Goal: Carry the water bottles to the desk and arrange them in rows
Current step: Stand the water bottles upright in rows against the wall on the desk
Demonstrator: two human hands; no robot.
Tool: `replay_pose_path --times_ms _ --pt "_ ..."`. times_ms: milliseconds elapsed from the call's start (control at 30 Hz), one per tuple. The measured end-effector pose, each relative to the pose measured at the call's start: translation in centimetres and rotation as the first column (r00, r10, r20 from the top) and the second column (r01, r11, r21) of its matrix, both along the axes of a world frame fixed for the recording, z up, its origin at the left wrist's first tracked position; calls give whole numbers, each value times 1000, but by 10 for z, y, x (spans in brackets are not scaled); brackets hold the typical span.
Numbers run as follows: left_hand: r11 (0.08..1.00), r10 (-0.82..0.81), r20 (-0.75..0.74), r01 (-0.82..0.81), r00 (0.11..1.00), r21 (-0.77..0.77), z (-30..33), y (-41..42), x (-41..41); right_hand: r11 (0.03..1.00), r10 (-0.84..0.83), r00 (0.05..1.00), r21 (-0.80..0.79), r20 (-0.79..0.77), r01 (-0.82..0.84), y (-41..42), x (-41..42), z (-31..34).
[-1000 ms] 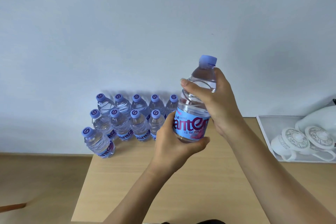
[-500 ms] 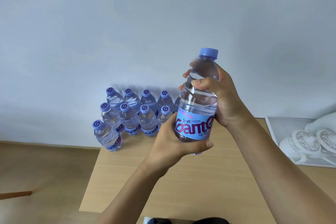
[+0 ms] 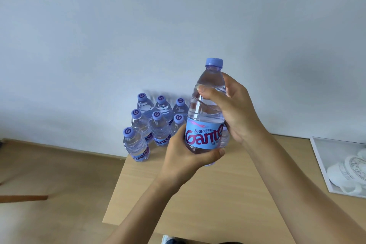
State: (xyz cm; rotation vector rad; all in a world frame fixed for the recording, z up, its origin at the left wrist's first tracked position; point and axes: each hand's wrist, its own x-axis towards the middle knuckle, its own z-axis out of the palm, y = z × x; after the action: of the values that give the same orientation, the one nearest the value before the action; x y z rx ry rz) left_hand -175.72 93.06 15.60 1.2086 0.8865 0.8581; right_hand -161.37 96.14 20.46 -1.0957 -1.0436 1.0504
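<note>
Above the desk, both hands hold one water bottle upright in the air, clear of the surface. The left hand cups its lower end from the left, fingers curled behind and the thumb wrapped across the front just under the blue label. The right hand grips the clear shoulder of the bottle from the right, thumb laid across the front and fingers curled round the far side. The blue cap is on, and the bottle looks full of clear water.

At the far left corner of the desk, against the wall, stands a cluster of bottles of the same kind, all capped and upright, in rows close together; seven show, and the held bottle hides whatever stands further right. The nearest one stands alone at the front left, close to the desk's left edge.

At the right edge of the view lies a white tray holding white cups with patterned lids, blurred here. A strip of floor shows to the left of the desk.
</note>
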Motion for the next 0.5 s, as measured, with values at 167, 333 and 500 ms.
replay_pose_path --times_ms 167,333,500 --pt "998 -30 12 31 999 -54 -4 8 -21 997 70 995 -6 -69 -71 12 -14 -4" --pt "995 -64 30 66 997 -76 -9 13 -42 992 122 991 -16 -55 -123 19 -27 -11" --pt "997 -51 -34 48 998 -66 -17 16 -61 980 195 980 -29 -47 -196 21 -40 -19"
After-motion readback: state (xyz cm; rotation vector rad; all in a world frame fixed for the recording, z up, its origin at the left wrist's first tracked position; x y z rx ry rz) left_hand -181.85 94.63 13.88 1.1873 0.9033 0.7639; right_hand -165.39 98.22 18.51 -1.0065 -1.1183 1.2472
